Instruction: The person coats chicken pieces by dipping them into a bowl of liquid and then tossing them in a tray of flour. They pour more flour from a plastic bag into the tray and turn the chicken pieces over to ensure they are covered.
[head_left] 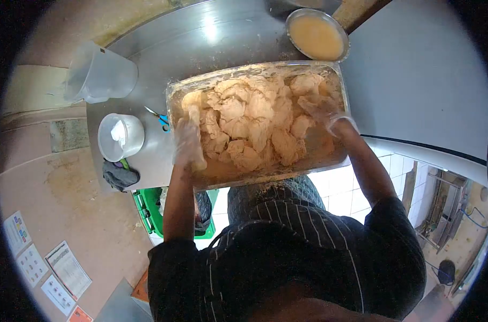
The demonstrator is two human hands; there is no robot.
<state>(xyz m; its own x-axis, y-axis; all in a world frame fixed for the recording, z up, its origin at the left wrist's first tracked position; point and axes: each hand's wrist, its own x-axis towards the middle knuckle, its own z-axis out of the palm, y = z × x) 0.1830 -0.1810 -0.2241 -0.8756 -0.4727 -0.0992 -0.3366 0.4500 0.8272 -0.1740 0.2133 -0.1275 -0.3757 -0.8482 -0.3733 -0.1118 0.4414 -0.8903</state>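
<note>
A large clear tub [257, 177] holds many flour-coated pieces that look like breaded chicken [259, 104], heaped in the middle over loose seasoned flour [322, 147]. My left hand [188, 140], in a clear plastic glove, reaches in at the tub's left end. Its fingers are blurred, and a pale coated piece [192, 100] lies right at their tips; I cannot tell whether they grip it. At the right end, my gloved right hand [330, 115] is over the flour, fingers stretched out toward the coated pieces beside it.
Behind the tub at right stands a round bowl of orange-tan liquid [316, 36]. To the left are a clear plastic jug [107, 72], a white tub [120, 137], blue-handled scissors [163, 122] and a dark cloth [120, 174]. A green bin [142, 209] stands below the counter edge.
</note>
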